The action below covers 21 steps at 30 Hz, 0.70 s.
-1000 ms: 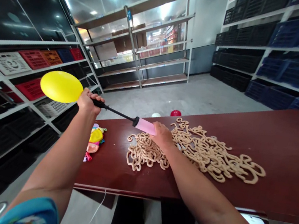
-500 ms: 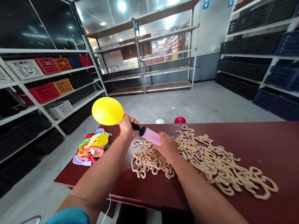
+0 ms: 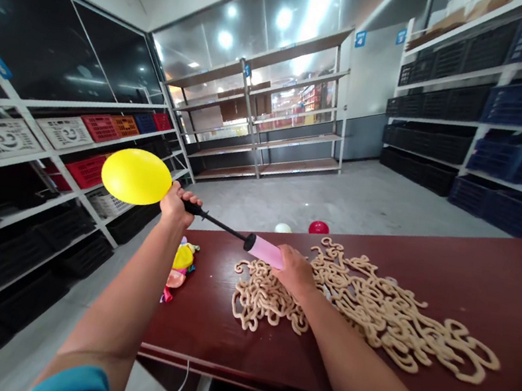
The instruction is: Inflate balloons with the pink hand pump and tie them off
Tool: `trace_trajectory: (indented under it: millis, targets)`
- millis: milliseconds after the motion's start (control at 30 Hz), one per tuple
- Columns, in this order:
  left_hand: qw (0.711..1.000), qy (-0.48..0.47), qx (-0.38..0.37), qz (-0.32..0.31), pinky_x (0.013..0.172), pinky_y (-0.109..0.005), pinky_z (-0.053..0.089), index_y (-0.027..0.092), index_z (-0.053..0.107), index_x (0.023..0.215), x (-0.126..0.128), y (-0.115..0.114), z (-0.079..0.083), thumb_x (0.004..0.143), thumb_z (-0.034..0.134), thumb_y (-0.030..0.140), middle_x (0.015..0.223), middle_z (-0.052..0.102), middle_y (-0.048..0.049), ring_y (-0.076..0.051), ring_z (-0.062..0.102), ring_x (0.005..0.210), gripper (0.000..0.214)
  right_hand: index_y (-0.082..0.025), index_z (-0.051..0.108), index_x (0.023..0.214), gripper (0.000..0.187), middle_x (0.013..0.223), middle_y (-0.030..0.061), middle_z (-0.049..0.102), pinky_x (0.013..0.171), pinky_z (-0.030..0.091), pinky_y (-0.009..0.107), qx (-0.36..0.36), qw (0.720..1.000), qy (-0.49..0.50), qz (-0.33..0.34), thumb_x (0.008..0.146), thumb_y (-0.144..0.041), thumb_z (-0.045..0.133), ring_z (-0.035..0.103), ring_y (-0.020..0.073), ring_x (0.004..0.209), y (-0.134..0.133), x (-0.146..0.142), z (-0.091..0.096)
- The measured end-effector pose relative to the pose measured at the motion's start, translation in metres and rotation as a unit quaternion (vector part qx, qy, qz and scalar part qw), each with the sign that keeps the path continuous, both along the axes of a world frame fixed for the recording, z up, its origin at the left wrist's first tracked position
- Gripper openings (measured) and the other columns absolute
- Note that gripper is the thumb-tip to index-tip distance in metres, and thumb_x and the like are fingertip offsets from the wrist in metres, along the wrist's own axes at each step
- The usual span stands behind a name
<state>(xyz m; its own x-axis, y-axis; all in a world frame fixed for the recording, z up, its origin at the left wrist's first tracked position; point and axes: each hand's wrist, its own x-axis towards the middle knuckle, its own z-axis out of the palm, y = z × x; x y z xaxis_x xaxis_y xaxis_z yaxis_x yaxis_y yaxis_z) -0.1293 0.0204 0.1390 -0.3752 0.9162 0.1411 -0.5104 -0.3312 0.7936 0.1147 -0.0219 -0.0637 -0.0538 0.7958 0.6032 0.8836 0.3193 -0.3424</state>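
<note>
Two hands share one pump; your left hand (image 3: 177, 202) is closed round the black handle end, its fingers wrapped tight where the neck of the yellow balloon (image 3: 137, 176) meets it; the balloon is inflated, oval, and juts out toward 9 o'clock from that fist, held out past the desk's left edge, in front of the shelving. The thin black rod (image 3: 223, 224) shows drawn out between the two hands, slanting down toward 4 o'clock. Your right hand (image 3: 296, 273) grips the pink pump barrel (image 3: 265, 251), fingers closed over its far end; that hand sits just above the near clump of tan foam squiggles (image 3: 373, 306), which spread across the dark red desk (image 3: 503, 279) toward 3 o'clock. A small heap of limp coloured balloons (image 3: 180, 265) lies at the desk's left corner, at 6 o'clock from the left fist. On the floor beyond the desk, at 12 o'clock from the right hand, rest a red balloon (image 3: 318, 227) and a white one (image 3: 283, 228), near each other.
</note>
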Motion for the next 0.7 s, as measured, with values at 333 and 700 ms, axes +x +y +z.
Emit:
trace_trajectory:
  millis: [333, 700]
  targets:
    - [0.998, -0.026, -0.039, -0.044, 0.040, -0.024, 0.034, 0.020, 0.025, 0.059, 0.073, 0.000, -0.064, 0.078, 0.053, 0.042, 0.045, 0.027, 0.0074, -0.008, 0.033, 0.035, 0.040, -0.020, 0.050, 0.094, 0.031, 0.085, 0.0034, 0.060, 0.067, 0.035, 0.027, -0.023, 1.000, 0.013, 0.004, 0.066, -0.025, 0.062, 0.056, 0.0189, 0.081, 0.000, 0.003, -0.010]
    - [0.996, -0.034, -0.048, -0.062, 0.044, -0.025, 0.036, 0.020, 0.024, 0.059, 0.084, -0.006, -0.075, 0.079, 0.051, 0.041, 0.045, 0.028, 0.0069, -0.009, 0.036, 0.036, 0.040, -0.020, 0.051, 0.097, 0.030, 0.090, 0.0037, 0.060, 0.070, 0.036, 0.027, -0.014, 1.000, 0.017, 0.000, 0.069, -0.025, 0.059, 0.055, 0.0188, 0.086, -0.002, 0.004, -0.003]
